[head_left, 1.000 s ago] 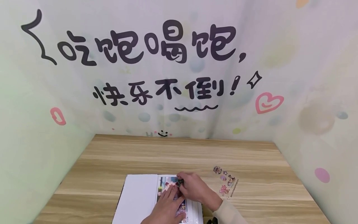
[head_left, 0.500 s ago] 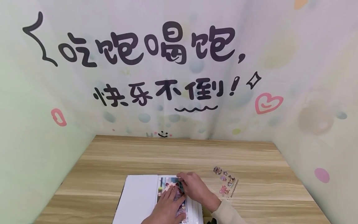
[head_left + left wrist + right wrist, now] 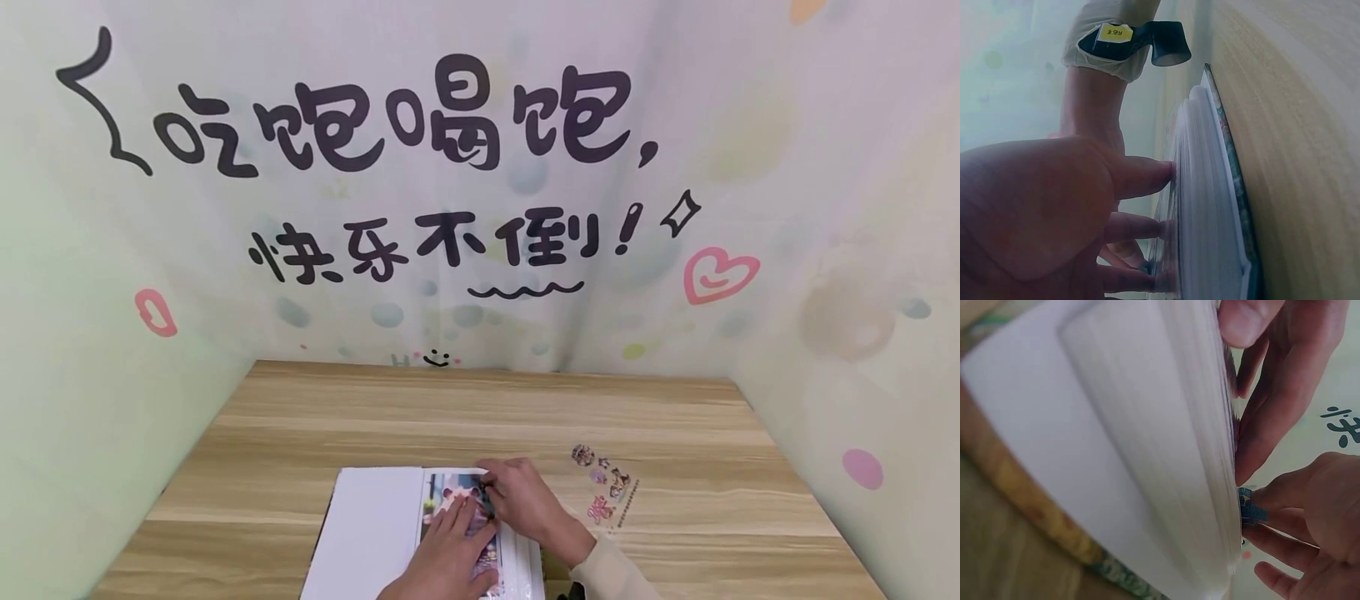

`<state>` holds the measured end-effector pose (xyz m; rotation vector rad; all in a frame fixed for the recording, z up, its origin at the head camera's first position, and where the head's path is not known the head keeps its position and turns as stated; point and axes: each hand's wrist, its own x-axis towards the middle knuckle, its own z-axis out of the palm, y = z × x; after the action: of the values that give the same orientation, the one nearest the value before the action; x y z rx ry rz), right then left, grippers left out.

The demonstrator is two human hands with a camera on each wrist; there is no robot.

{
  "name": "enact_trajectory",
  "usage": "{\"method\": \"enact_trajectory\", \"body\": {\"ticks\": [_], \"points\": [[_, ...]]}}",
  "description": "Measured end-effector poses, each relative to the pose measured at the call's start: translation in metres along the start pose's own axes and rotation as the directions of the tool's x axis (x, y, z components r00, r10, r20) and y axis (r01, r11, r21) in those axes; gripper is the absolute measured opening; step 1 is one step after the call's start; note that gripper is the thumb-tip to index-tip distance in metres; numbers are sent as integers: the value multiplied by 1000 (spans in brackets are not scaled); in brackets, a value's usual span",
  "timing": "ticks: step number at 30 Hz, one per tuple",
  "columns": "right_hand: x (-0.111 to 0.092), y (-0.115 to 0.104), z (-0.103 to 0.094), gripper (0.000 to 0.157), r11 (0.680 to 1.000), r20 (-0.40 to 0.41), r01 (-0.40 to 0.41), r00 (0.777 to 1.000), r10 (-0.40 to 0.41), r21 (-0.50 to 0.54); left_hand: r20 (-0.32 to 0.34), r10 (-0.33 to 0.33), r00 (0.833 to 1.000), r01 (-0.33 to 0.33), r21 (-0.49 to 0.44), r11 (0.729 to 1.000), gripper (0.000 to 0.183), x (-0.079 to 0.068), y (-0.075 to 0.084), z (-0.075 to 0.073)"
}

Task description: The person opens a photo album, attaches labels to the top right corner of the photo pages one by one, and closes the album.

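Observation:
An open album (image 3: pixel 375 521) lies at the front of the table, a bare white page on its left and a colourful picture (image 3: pixel 444 490) on its right page. My left hand (image 3: pixel 450 546) rests on that picture with fingers extended, holding the page down; the left wrist view has its fingertips touching the top of the thick page stack (image 3: pixel 1204 206). Near the picture's upper right corner, my right hand (image 3: pixel 525 500) pinches a small blue printed piece (image 3: pixel 1252 507), which looks like a sticker, between thumb and fingers against the page. In the head view the fingers mostly hide this piece.
A clear sticker sheet (image 3: pixel 611 487) with several printed figures lies right of the album on the wooden table (image 3: pixel 487 417). Patterned fabric walls (image 3: pixel 450 325) enclose the table at the back and sides. A dark wrist device (image 3: pixel 1138 42) sits on the right sleeve.
The left hand has stayed on the picture. The right hand's fingers have shifted slightly at the picture's upper right corner, and the dark piece seen between them earlier is now mostly covered.

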<state>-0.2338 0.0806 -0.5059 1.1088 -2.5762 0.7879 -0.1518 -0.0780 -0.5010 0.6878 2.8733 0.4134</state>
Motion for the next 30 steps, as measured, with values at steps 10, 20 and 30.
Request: {"method": "enact_trajectory", "body": {"ticks": [10, 20, 30], "points": [[-5, -1, -5, 44, 993, 57, -114, 992, 113, 11, 5, -1, 1000, 1, -21, 1000, 59, 0, 0, -1], [-6, 3, -3, 30, 995, 15, -104, 994, 104, 5, -23, 5, 1000, -6, -6, 1000, 59, -1, 0, 0], [-3, 3, -1, 20, 982, -10, -161, 987, 163, 102, 10, 0, 1000, 0, -28, 1000, 58, 0, 0, -2]]}}
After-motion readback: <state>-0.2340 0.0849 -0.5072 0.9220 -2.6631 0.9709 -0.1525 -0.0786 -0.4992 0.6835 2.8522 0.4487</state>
